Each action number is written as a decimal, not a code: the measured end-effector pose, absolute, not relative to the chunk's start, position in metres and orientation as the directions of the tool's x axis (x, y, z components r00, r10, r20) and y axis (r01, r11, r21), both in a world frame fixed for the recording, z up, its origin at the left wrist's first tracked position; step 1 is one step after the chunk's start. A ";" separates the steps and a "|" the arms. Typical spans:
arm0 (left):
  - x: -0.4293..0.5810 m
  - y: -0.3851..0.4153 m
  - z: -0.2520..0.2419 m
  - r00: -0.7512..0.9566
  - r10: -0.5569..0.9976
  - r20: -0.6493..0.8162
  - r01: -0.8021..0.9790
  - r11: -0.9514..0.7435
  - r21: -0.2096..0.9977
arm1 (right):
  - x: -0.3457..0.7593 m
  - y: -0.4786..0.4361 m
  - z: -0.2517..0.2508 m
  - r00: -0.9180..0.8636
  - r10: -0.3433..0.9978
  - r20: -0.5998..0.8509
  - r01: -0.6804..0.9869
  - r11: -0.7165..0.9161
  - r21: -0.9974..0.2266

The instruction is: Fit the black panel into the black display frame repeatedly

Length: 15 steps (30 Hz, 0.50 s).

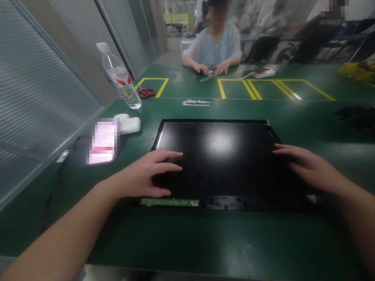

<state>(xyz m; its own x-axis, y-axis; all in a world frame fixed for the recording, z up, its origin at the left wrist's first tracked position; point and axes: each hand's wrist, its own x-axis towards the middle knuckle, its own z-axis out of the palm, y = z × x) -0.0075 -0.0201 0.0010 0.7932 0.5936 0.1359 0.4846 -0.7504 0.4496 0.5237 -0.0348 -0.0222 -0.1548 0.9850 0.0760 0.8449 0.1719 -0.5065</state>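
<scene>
A black flat display panel [219,156] lies face up on the green table [205,242], with a narrow green circuit strip [169,202] along its near edge. My left hand [149,175] rests flat on the panel's left part, fingers stretched out and apart. My right hand [307,168] lies on the panel's right edge, fingers extended toward the left. Neither hand holds anything.
A phone [103,142] and a white case [129,124] lie left of the panel, a water bottle [120,76] and red scissors [146,93] behind them. Small white parts [196,102] lie beyond the panel. A person [215,47] works opposite. Dark items [356,117] sit far right.
</scene>
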 end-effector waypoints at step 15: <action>-0.007 -0.012 -0.003 0.409 0.890 0.200 0.829 -0.454 0.325 | 0.528 -0.034 -0.025 -0.153 0.986 0.072 0.824 0.167 -0.542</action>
<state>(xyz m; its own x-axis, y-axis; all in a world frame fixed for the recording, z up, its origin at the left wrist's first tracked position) -0.0068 -0.0117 -0.0031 0.4095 0.8902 0.1997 0.8295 -0.4544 0.3248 0.5280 -0.0344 -0.0249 -0.1530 0.9856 0.0720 0.8236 0.1674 -0.5419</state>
